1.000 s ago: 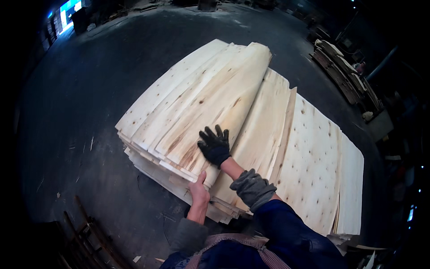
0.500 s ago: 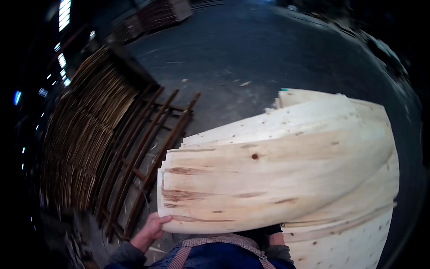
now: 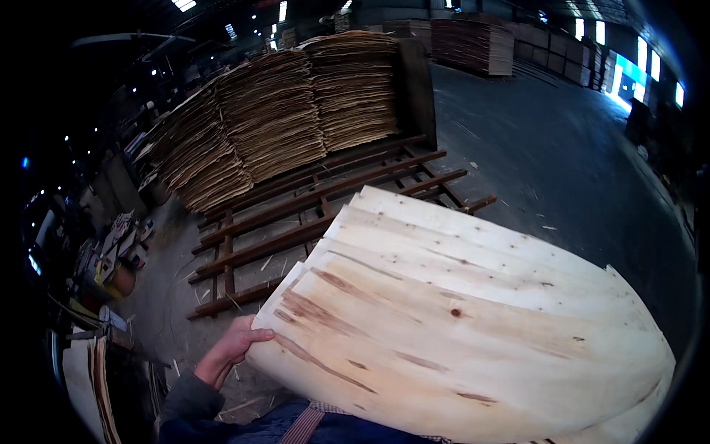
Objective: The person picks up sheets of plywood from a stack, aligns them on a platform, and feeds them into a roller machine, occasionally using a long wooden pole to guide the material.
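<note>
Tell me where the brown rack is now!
In the head view, the rack is just left of centre on the floor, in front of the tall stack and beyond the sheets in the left hand.

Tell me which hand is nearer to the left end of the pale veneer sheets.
Left. The left hand grips the veneer sheets at that end's near corner, thumb on top. The right hand is out of sight, so its place cannot be told.

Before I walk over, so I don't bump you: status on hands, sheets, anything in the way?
Left hand gripping wood sheets at left end. Right hand out of view. Brown slatted frame on floor beyond them.
</note>
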`<state>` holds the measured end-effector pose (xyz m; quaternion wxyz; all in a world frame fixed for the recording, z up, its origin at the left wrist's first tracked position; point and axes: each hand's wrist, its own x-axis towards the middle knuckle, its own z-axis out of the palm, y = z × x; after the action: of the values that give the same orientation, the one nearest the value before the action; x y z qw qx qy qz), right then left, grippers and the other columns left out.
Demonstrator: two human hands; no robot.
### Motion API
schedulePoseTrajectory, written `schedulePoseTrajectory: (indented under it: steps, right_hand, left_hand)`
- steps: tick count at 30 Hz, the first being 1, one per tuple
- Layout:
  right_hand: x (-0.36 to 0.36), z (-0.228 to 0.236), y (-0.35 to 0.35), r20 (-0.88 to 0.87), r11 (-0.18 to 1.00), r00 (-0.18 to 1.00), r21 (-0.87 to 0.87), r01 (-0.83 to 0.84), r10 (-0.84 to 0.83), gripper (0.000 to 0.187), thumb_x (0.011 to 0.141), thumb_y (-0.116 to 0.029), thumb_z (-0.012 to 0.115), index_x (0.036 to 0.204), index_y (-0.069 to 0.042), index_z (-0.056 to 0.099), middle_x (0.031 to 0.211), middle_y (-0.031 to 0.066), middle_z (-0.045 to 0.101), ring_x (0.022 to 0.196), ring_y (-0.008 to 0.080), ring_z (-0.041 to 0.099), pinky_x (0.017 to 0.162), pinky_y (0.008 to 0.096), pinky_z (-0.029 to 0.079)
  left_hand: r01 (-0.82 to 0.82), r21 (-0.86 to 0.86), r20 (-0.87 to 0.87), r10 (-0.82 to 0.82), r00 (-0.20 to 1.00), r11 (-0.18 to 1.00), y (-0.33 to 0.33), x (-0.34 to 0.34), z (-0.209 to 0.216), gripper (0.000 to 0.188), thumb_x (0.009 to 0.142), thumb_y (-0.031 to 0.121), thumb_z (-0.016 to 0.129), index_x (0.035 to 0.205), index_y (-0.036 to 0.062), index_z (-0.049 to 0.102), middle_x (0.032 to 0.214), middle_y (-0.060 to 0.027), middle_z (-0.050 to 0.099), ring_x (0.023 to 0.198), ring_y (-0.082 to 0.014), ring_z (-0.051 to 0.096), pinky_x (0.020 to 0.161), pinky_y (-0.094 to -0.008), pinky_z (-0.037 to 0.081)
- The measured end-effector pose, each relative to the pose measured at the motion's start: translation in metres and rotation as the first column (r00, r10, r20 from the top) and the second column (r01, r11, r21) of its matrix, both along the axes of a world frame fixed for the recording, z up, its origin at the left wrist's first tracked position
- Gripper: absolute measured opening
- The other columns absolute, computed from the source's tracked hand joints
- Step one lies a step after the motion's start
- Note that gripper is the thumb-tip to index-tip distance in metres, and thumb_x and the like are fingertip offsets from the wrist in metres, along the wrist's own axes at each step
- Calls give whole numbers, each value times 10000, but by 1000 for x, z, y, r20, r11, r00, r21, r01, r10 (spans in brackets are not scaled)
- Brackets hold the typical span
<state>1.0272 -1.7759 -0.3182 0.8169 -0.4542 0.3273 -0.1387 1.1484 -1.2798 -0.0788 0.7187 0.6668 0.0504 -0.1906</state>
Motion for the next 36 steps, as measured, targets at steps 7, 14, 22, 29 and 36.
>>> schedulePoseTrajectory:
  steps: [7,14,22,29,36]
  right_hand:
    - [-86,-69,53,29,975,977,-53,214,-212,400,814,-116,527,1177,34,452,1022,210,581,933,322,575,829,399,469]
    - [-235,-89,161,31,799,798,18,601,-602,398,817,-118,524,1179,29,452,1021,205,582,930,316,577,823,390,471]
    - [-321,-63,293,-13,404,404,2,915,-915,395,821,-122,520,1182,24,452,1019,200,584,926,310,579,817,379,473]
    - [-291,-94,472,28,-123,-122,-1,992,-992,393,824,-125,517,1184,20,453,1017,195,585,922,304,581,811,369,474]
    - [-192,-38,532,99,-663,-657,-175,728,-748,391,827,-128,514,1186,15,453,1016,190,587,919,298,582,806,360,476]
  left_hand:
    - [120,-37,149,-113,982,992,44,35,-65,435,757,109,613,1117,-88,470,1023,-153,584,889,-218,594,783,-322,479]
    - [324,25,276,-318,907,946,65,60,-91,435,782,161,556,1132,-75,452,1022,-157,577,893,-243,592,790,-343,481]
    - [727,34,52,-728,684,685,29,132,-122,465,827,247,492,1185,-43,431,1131,-183,524,992,-317,542,825,-459,453]
    - [956,132,-30,-963,267,261,-87,177,-127,482,839,286,506,1182,-43,430,1087,-163,547,936,-294,571,795,-417,487]
    - [973,17,-153,-963,-223,-228,-276,246,-130,505,837,304,510,1196,-38,413,1091,-169,545,948,-298,567,800,-426,483]
